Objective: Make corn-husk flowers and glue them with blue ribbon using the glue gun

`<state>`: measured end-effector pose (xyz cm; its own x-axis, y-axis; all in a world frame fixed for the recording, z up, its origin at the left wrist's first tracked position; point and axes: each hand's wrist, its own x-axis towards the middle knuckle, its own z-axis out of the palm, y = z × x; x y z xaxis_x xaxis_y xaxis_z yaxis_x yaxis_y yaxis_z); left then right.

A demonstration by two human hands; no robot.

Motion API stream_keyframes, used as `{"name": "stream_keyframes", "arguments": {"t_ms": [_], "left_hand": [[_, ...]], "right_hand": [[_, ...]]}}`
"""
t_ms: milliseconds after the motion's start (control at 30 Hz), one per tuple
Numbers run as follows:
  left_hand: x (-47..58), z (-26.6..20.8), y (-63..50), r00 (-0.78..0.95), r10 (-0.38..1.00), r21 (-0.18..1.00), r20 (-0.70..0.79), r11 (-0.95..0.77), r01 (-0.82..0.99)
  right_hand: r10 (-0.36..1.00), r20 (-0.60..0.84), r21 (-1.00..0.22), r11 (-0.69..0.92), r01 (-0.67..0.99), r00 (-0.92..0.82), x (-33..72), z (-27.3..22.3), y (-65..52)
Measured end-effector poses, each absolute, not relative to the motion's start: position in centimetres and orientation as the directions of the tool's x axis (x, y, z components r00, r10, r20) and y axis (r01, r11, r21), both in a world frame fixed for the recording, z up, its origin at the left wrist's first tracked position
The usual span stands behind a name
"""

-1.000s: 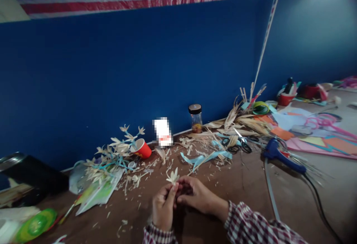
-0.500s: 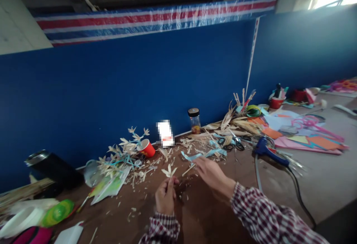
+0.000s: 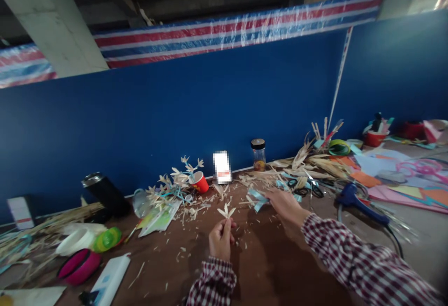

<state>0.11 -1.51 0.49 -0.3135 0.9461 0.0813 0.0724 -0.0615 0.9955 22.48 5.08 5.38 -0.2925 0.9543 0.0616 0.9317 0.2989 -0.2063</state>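
My left hand (image 3: 221,239) is closed, with thumb and fingers pinching the base of a small pale flower (image 3: 227,212) that looks made of dried corn husk; its petals point up and outward. My right hand (image 3: 286,205) reaches over the scraps to the right, palm down. Its fingertips lie beside a light blue strip (image 3: 259,198) and seem to touch it, but whether they grip anything is hidden. Behind my left hand, more husk flowers on blue stems (image 3: 170,187) lean by a red paper cup (image 3: 200,183) tipped on its side.
A lidded jar (image 3: 258,156) and a blurred-out phone-like screen (image 3: 222,167) stand by the blue partition. Scissors (image 3: 313,187), a blue glue gun (image 3: 360,205) with its cord, and coloured paper (image 3: 402,194) lie right. A black flask (image 3: 105,194) and pink bowl (image 3: 80,266) sit left.
The view has swung left, so the table things appear farther right. My right hand has shifted among the scraps, and the blue strip beside it lies differently. My left hand still holds the flower.
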Motion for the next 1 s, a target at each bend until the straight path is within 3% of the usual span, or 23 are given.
{"name": "stream_keyframes", "arguments": {"t_ms": [533,667,800,1000], "left_hand": [[0.5,1.3,-1.8,-0.313,0.948,0.998,0.060,-0.047,0.051],[0.2,0.4,-1.5,-0.277,0.959,0.999,0.054,-0.048,0.025],[0.0,0.1,-1.3,-0.281,0.958,0.998,0.061,-0.055,0.028],[-0.2,0.8,-1.4,-0.278,0.960,1.000,0.025,-0.027,-0.004]], "right_hand": [[0.972,0.148,-0.085,0.196,0.977,-0.182,27.2,6.3,6.4],[0.946,0.206,-0.119,0.280,0.953,-0.252,23.7,6.7,4.3],[0.942,0.143,-0.209,0.330,0.921,-0.305,19.9,5.8,3.1],[0.967,0.094,-0.231,0.254,0.939,-0.238,17.7,4.2,4.5]]}}
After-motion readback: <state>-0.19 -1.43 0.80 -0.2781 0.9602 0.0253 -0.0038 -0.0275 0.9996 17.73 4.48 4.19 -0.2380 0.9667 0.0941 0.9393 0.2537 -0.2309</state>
